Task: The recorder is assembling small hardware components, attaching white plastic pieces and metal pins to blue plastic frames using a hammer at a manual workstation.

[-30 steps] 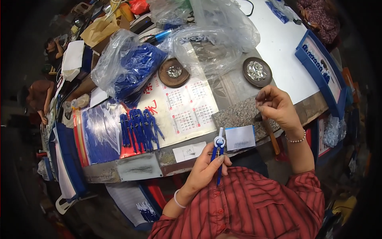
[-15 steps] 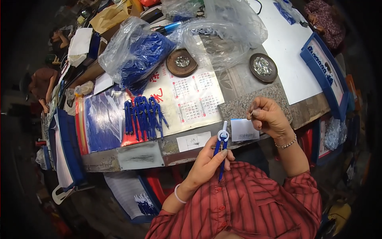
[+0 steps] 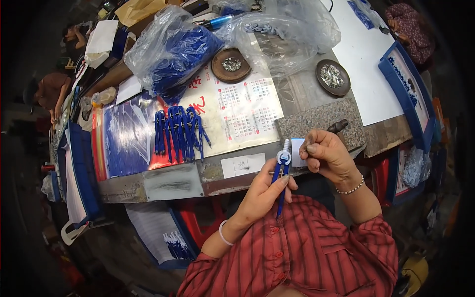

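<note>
Two bare hands are raised close together in front of a red shirt with dark stripes. The left hand (image 3: pixel 264 194) has its thumb and fingers clamped on a drawing compass with blue legs and a white ribbed top (image 3: pixel 284 158), which stands nearly upright at the near edge of the grey worktable (image 3: pixel 213 172), its legs pointing down toward the shirt. A thin metal rod crosses the legs just above the thumb.

The right hand (image 3: pixel 327 154) is just beside the compass top, thumb and forefinger drawn together in a pinch; I cannot tell whether a small part sits between them. Behind this hand lie a speckled granite slab (image 3: pixel 309 119) and a dark, rounded metal tool end (image 3: pixel 338 125), and a small white pad with a blue edge (image 3: pixel 297 153) shows between the hands.

Farther left on the table, several blue compass legs (image 3: pixel 174 133) lie in a row on a printed sheet, near a clear plastic bag of blue parts (image 3: pixel 185 52). Two round brown dishes hold small silvery pieces, one dish (image 3: pixel 234 77) beside that bag, the other (image 3: pixel 340 92) beyond the slab.
</note>
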Demonstrator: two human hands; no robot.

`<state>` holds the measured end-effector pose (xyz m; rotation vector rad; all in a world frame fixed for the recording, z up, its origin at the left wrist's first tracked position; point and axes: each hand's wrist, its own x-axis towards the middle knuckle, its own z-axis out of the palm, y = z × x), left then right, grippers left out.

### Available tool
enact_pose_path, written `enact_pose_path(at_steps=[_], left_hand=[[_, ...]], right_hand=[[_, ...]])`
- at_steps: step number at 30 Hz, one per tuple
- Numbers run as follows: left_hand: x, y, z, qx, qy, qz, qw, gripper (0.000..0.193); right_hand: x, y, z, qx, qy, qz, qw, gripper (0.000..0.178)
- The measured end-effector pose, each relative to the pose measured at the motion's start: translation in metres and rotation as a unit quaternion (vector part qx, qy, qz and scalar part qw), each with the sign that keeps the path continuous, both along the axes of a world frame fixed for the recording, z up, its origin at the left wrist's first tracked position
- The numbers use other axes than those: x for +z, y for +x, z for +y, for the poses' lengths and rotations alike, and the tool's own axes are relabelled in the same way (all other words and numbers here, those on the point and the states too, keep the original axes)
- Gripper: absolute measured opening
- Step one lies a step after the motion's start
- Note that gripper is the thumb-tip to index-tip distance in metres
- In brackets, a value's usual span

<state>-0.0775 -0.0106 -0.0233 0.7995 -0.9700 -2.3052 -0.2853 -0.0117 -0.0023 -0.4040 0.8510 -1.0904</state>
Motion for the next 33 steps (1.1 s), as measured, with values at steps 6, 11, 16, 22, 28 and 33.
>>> enact_pose_path(at_steps=[6, 11, 16, 22, 28, 33], left_hand=[[-0.002, -0.002, 0.002, 0.015, 0.002, 0.006, 1.000, 0.041], [-0.003, -0.003, 0.004, 0.022, 0.010, 0.003, 1.000, 0.038], [-0.005, -0.003, 0.006, 0.020, 0.001, 0.006, 1.000, 0.037], [-0.006, -0.005, 0.010, 0.013, -0.032, -0.008, 0.999, 0.038], [-0.007, -0.007, 0.013, 0.018, -0.035, -0.010, 0.999, 0.038], [-0.007, -0.007, 0.014, 0.015, -0.050, -0.020, 0.998, 0.036]], right_hand=[[0.001, 0.023, 0.013, 0.008, -0.096, 0.223, 0.970, 0.007], [-0.001, 0.033, 0.019, -0.016, -0.213, 0.356, 0.910, 0.009], [-0.001, 0.042, 0.020, -0.029, -0.291, 0.480, 0.827, 0.010], [-0.001, 0.045, 0.021, -0.039, -0.314, 0.522, 0.792, 0.011], [-0.002, 0.043, 0.022, -0.029, -0.338, 0.536, 0.773, 0.011], [-0.003, 0.043, 0.025, -0.025, -0.342, 0.537, 0.771, 0.011]])
